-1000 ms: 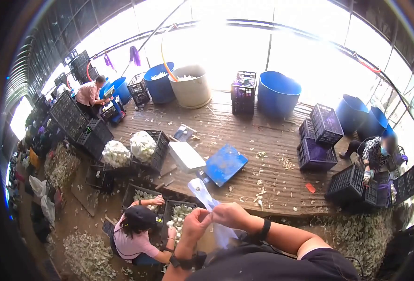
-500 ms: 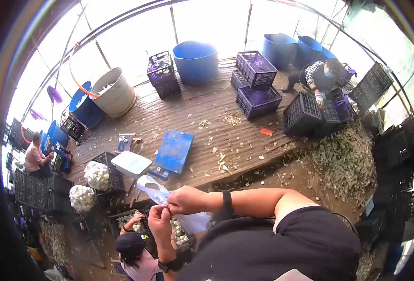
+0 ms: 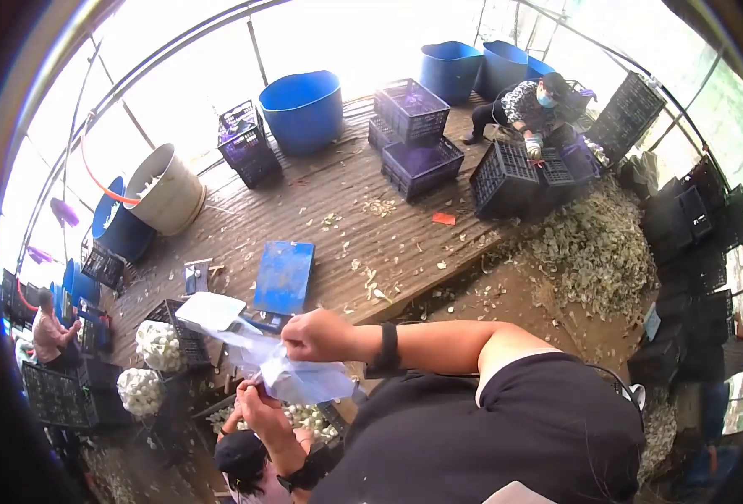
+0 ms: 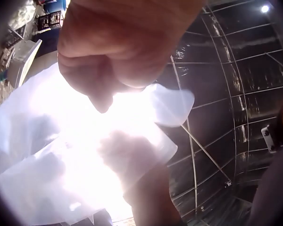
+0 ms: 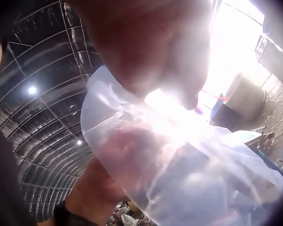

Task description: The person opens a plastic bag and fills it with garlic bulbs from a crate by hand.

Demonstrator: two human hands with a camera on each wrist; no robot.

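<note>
A thin translucent plastic bag [image 3: 317, 382] is stretched between my two hands in front of my chest. My left hand [image 3: 262, 413] pinches its edge on the lower left side. Slightly higher and to the right, my right hand [image 3: 319, 336] grips another part with curled fingers. In the left wrist view the bag [image 4: 28, 188] is spread wide and glare washes out its middle. The right wrist view has the bag [image 5: 193, 188] draped below the right hand [image 5: 155, 52], with the left hand showing dimly through the film.
Beyond my hands lie a white tray [image 3: 210, 311] and a blue platform [image 3: 283, 277] on the wooden deck [image 3: 363, 244]. White-filled net bags [image 3: 158, 344] stand at left. A person in a dark cap [image 3: 241, 454] crouches below my left hand. Black crates [image 3: 506, 181] and another person [image 3: 531, 105] are at right.
My view has swung right, so the surroundings shift left. My hands, close together before, have drawn apart, and the narrow gathered bag is now spread out between them.
</note>
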